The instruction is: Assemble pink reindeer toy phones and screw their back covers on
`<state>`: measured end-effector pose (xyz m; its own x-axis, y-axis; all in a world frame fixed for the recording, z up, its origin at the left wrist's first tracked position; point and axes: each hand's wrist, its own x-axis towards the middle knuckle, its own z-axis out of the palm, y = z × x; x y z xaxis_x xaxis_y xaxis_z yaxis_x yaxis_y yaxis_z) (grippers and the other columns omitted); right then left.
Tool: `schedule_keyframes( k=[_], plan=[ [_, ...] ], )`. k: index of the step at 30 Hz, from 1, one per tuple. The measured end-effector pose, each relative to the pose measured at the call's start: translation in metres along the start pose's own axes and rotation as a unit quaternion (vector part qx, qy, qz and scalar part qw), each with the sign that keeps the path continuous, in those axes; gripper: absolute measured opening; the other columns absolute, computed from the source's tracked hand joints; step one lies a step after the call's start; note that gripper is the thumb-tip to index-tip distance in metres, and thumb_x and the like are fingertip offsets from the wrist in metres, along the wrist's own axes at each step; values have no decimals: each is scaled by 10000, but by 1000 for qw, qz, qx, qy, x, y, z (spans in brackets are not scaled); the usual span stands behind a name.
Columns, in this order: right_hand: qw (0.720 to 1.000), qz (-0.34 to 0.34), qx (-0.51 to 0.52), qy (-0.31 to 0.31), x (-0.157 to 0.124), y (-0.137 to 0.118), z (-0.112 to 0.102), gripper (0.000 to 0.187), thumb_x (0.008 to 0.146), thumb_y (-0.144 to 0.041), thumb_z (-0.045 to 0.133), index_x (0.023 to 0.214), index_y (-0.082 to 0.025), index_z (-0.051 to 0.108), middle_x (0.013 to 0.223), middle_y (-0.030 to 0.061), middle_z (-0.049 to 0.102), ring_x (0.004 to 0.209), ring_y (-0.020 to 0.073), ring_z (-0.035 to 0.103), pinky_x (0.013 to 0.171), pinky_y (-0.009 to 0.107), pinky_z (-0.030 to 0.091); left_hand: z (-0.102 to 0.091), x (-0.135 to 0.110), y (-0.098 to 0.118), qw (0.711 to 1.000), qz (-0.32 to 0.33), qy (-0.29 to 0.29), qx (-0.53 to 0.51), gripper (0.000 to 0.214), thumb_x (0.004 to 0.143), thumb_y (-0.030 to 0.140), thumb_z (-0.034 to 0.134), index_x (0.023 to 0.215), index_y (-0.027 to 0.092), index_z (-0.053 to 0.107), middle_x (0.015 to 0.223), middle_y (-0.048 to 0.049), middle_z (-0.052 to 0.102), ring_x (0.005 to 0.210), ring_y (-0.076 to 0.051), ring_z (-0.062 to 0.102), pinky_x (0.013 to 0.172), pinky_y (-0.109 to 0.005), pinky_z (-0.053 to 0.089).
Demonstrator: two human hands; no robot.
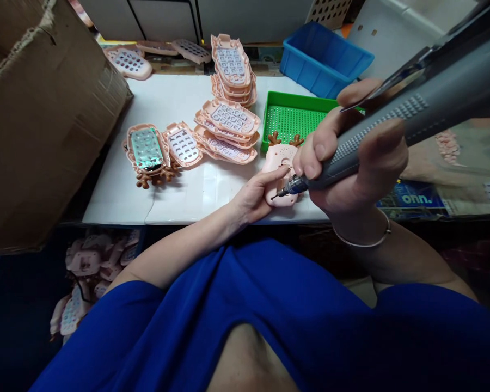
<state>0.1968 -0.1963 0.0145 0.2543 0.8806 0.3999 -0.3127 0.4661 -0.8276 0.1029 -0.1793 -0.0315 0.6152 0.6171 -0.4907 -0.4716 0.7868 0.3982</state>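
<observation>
A pink toy phone with brown antlers lies back side up on the white worktop. My left hand grips it from the left, thumb across its back. In my right hand is a grey electric screwdriver, fingers wrapped round its barrel and lever. Its bit points down at a lower corner of the toy's back; whether a screw is under the tip is too small to tell. To the left lies an opened toy phone with a green circuit board showing, beside a pink shell half.
Stacked pink shells stand behind my left hand. Behind the toy sits a green perforated tray, with a blue bin farther back. A cardboard box crowds the left side. Several finished-looking pink toys lie in a bin below.
</observation>
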Motion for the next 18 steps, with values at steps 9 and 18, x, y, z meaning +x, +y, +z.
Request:
schedule_keyframes(
  k=[9, 18],
  plan=[
    [999, -31, -15, 11, 4, 6, 1, 472, 683, -700, 680, 899, -323, 495, 528, -79, 379, 322, 120, 357, 332, 280, 283, -5, 2, 0, 999, 0, -36, -14, 181, 917, 108, 496, 871, 89, 669, 749, -54, 718, 664, -146, 681, 701, -272, 568],
    [1000, -19, 19, -4, 4, 5, -3, 388, 683, -622, 703, 879, -327, 546, 528, -81, 387, 320, 117, 335, 325, 289, 274, -2, -3, 1, 997, 1, -81, 7, 168, 813, -8, 514, 855, 104, 633, 641, -30, 660, 527, -114, 637, 560, -210, 535]
  ],
)
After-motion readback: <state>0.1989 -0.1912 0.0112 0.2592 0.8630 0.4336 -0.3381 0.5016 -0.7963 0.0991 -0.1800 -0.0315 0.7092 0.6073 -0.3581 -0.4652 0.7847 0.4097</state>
